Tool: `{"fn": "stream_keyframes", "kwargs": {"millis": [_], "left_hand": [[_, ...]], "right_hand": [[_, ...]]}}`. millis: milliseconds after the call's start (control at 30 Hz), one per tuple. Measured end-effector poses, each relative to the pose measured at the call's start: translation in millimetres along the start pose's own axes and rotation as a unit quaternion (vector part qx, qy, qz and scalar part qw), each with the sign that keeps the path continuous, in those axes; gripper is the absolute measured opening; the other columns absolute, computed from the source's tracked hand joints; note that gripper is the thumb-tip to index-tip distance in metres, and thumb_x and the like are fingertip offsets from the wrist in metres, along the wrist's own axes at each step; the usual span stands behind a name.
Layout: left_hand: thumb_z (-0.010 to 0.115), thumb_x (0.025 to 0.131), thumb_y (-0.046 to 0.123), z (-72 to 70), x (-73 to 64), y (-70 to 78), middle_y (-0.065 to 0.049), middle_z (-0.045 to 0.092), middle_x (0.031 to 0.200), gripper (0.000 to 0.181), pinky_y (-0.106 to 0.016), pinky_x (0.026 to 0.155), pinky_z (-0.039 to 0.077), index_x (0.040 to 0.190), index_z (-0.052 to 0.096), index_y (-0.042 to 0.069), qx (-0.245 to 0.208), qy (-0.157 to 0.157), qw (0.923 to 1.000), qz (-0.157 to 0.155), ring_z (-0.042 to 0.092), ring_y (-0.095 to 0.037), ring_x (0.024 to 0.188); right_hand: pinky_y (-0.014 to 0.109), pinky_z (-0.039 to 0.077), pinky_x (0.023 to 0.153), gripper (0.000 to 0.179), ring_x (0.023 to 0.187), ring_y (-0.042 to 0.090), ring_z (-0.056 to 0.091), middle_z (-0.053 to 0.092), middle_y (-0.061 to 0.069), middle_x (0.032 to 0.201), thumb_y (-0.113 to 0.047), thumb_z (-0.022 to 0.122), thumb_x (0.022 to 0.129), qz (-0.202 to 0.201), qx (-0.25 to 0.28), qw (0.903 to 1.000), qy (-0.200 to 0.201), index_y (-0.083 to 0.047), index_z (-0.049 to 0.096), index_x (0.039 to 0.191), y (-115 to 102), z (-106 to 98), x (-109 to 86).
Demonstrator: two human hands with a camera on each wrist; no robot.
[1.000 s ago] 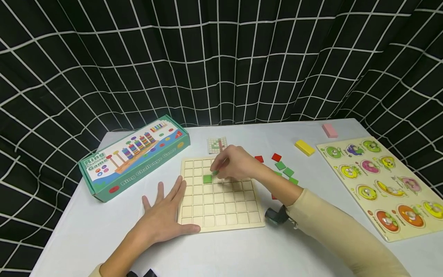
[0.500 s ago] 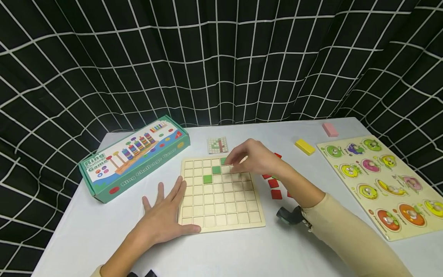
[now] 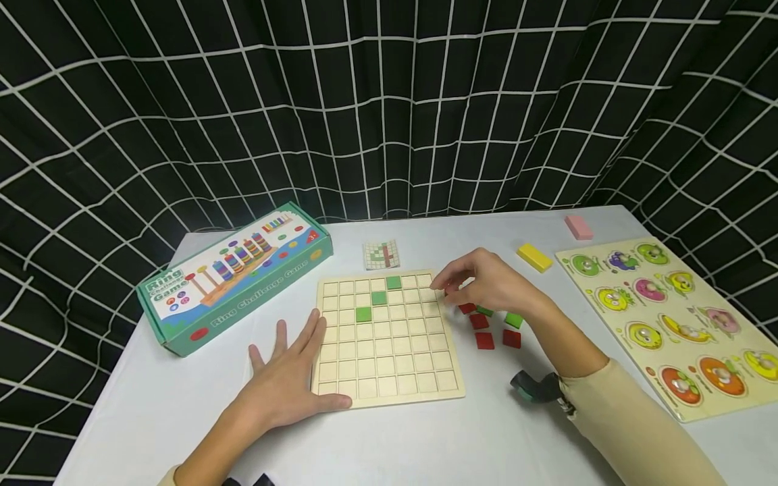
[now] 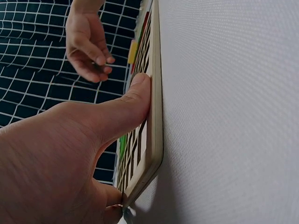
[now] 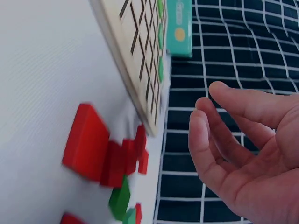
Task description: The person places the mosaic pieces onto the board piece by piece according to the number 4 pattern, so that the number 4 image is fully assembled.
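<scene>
At the edge of the gridded wooden board (image 3: pixel 387 365), left hand (image 3: pixel 282 389) rests splayed; right hand (image 3: pixel 486 280), loosely curved, empty, has shifted from flat green squares (image 3: pixel 379 298) toward red squares (image 3: pixel 485 341).

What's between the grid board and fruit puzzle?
In the head view: red tiles, green tiles, the right hand over some, and a yellow block farther back.

The green box (image 3: pixel 236 279) reads "Ring Challenge Game" — on its top and long side — plus "3+" on top.
</scene>
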State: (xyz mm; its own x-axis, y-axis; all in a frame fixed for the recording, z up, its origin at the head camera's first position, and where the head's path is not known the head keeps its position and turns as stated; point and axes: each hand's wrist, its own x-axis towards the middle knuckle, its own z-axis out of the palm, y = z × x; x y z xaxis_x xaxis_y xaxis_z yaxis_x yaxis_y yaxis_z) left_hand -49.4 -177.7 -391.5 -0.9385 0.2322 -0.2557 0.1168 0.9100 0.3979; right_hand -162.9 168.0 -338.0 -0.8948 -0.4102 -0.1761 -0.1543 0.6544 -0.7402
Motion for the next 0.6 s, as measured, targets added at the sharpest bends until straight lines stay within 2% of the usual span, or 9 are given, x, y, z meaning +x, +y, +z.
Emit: {"fn": "stream_keyframes", "kwargs": {"millis": [233,400,600], "left_hand": [[0.078,0.068,0.081,-0.1,0.0,0.1,0.001,0.005,0.177,0.134,-0.092,0.104,0.000,0.168,0.018,0.014,0.003,0.002,1.0000,0.002,-0.001,-0.057,0.156],[0.078,0.068,0.081,-0.2,0.0,0.5,0.001,0.005,0.177,0.134,-0.092,0.104,0.000,0.168,0.018,0.014,0.005,0.003,1.0000,0.002,0.000,-0.057,0.156],[0.078,0.068,0.081,0.0,0.2,0.7,0.001,0.005,0.177,0.134,-0.092,0.104,0.000,0.168,0.018,0.014,0.005,0.001,1.0000,-0.001,-0.001,-0.057,0.156]], "right_hand": [[0.031,0.055,0.071,0.022,0.092,0.024,0.066,0.076,0.010,0.108,-0.002,0.078,0.086,0.006,0.002,0.9999,0.008,-0.009,0.081,0.107,15.5,-8.1,-12.1],[0.031,0.055,0.072,0.021,0.088,0.024,0.067,0.077,0.009,0.101,-0.004,0.080,0.087,0.015,-0.003,0.9998,0.012,-0.009,0.081,0.107,22.5,-15.2,-19.0],[0.031,0.056,0.077,0.021,0.091,0.024,0.066,0.077,0.009,0.106,-0.006,0.081,0.088,0.013,-0.017,0.9997,0.014,-0.008,0.081,0.109,32.9,-22.0,-20.9]]}}
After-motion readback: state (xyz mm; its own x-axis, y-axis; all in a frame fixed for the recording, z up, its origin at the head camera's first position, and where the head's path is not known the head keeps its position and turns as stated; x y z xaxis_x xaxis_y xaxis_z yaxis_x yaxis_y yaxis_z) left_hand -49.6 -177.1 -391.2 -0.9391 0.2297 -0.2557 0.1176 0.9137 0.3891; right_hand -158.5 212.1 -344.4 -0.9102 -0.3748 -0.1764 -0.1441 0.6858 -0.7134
